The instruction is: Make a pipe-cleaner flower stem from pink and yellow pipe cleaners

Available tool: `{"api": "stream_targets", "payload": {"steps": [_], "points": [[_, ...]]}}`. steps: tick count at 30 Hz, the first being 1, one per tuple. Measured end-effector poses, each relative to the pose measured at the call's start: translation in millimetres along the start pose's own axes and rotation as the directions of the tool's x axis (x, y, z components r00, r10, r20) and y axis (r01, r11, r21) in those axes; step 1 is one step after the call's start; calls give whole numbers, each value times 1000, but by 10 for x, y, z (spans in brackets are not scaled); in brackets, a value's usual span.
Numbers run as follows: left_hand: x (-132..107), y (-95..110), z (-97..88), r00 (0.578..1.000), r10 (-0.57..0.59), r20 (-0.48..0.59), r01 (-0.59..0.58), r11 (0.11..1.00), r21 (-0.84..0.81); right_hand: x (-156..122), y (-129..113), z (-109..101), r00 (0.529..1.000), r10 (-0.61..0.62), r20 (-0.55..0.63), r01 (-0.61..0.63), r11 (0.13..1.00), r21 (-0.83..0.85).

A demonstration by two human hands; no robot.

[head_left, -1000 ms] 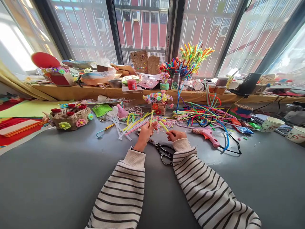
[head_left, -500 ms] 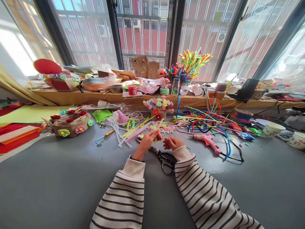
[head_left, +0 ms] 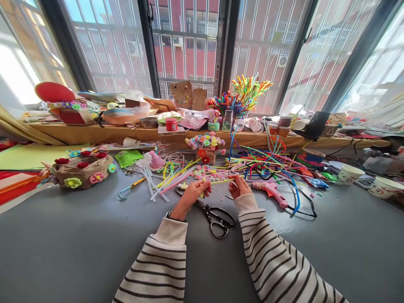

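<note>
A yellow pipe cleaner [head_left: 221, 182] stretches nearly level between my two hands above the grey table. My left hand [head_left: 195, 192] pinches its left end, and a short yellow piece hangs down beside those fingers. At the other end, my right hand [head_left: 239, 187] grips it between thumb and fingertips. Black-handled scissors [head_left: 217, 221] lie on the table just below and between my hands, their blades partly covered by my left hand. Small pink and yellow fuzzy pieces [head_left: 206, 171] are scattered behind my hands.
A pink glue gun [head_left: 273, 193] lies right of my right hand, beside a heap of coloured pipe cleaners [head_left: 261, 160]. Clear and coloured sticks [head_left: 154, 181] lie to the left, near a woven basket with flowers [head_left: 83, 170]. Paper cups [head_left: 350, 173] stand far right.
My hands have moved apart, the right one going right. The yellow pipe cleaner, upright in my left hand before, now spans both hands. The view has shifted slightly, and more of the scissors shows.
</note>
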State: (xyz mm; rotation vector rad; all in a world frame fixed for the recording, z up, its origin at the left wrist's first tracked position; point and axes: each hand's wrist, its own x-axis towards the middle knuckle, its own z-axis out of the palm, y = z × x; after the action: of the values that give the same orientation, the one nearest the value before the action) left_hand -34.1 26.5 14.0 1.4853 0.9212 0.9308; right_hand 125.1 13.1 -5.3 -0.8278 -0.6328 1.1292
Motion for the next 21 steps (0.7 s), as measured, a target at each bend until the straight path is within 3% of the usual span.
{"api": "stream_targets", "payload": {"steps": [4, 11, 17, 21], "points": [[11, -27, -20, 994, -9, -105, -2, 995, -98, 19, -9, -22, 1000, -3, 27, 3, 1000, -14], [1, -38, -1, 994, -6, -107, -6, 993, -114, -36, 56, 50, 964, 64, 258, 21, 949, -314], [6, -46, 18, 987, 20, -162, -41, 991, -130, -79, 132, 82, 942, -39, 334, 214, 836, -506], [1, -50, 38, 987, 12, -163, -38, 987, -157, -87, 203, 66, 933, -55, 356, 273, 755, -597]]}}
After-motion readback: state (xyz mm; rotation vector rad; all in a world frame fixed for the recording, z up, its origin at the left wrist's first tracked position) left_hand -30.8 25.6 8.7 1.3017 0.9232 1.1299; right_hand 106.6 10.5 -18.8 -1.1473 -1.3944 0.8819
